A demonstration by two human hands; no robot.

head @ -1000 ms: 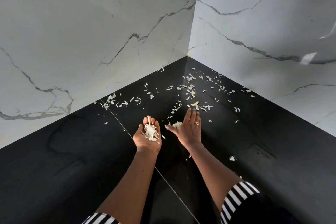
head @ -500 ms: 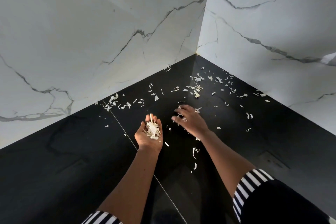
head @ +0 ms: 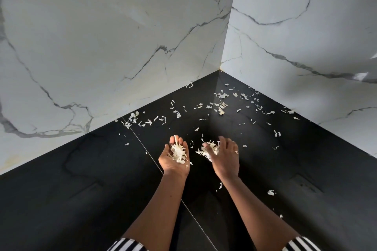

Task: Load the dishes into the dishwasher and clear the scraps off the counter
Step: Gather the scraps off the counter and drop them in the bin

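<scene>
Two bare forearms in striped sleeves (head: 126,245) reach out over a black desk (head: 81,189). The left hand (head: 175,159) lies palm up, fingers loosely cupped, carrying a heap of pale scraps (head: 178,152). Just beside it and not touching, the right hand (head: 225,157) is turned palm down, thumb and bent fingers gathered round a clump of scraps (head: 208,150). Beyond the hands, loose scraps (head: 220,106) lie scattered across the desk toward the corner where two white marble walls (head: 102,36) meet
</scene>
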